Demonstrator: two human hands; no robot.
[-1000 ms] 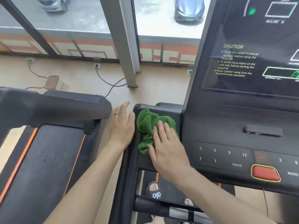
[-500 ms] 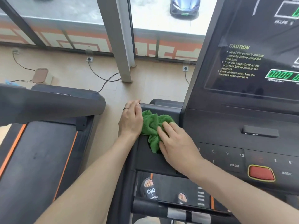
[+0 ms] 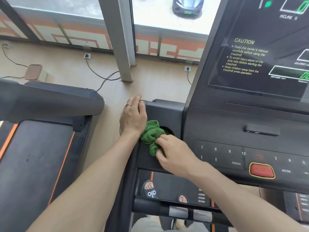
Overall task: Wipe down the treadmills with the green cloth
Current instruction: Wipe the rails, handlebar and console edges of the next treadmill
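Here, treadmill console [image 3: 250, 124] fills the view to the outer side of the right hand's fingers; a second treadmill [image 3: 41, 148] sits well apart past the left hand. Console side tray [image 3: 164, 114] lies under both hands, with a round cup recess [image 3: 168, 130] just beyond the right fingertips. Right hand [image 3: 175, 156] is curled, fingers [image 3: 161, 139] pinching the bunched green cloth [image 3: 151, 136], which runs long from fingertips toward the near tray edge. Left hand [image 3: 133, 118] rests flat, fingers extended, gripping nothing, touching the cloth's far side. Right hand is the working one; likely next stroke goes into the recess.
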